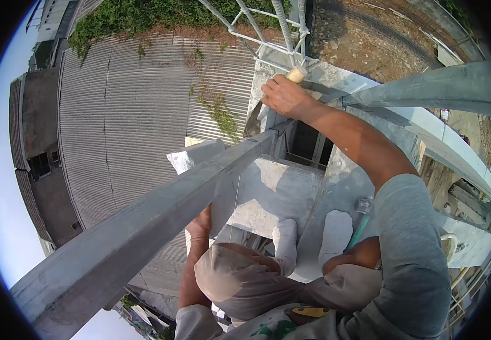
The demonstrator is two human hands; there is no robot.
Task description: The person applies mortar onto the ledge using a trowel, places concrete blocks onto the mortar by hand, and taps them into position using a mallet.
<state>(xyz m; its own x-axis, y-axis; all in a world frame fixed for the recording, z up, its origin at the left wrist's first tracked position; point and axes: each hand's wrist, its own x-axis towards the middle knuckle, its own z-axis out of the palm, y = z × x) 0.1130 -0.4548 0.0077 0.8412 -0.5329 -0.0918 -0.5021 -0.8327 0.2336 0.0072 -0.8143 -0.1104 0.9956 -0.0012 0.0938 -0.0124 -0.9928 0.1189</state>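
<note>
My right hand (284, 95) is closed round a pale cylindrical handle (296, 74) beside the base of the upright rebar (284, 34). What lies under that fist is hidden. Lower left, my left hand (200, 222) shows only in part behind the long grey metal beam (143, 226); its fingers are hidden by the beam and a light grey block (200, 156) standing beyond it. A thin string hangs near the beam. Between my feet and the right knee lies a hammer with a square head (364, 205) and a green handle (358, 231).
Both feet, in white socks (337, 233), are on a narrow concrete ledge (279, 187) high up. A corrugated roof (138, 102) lies below left, with vines. Another metal beam (438, 88) crosses at the right. A dark gap (309, 144) opens ahead of the feet.
</note>
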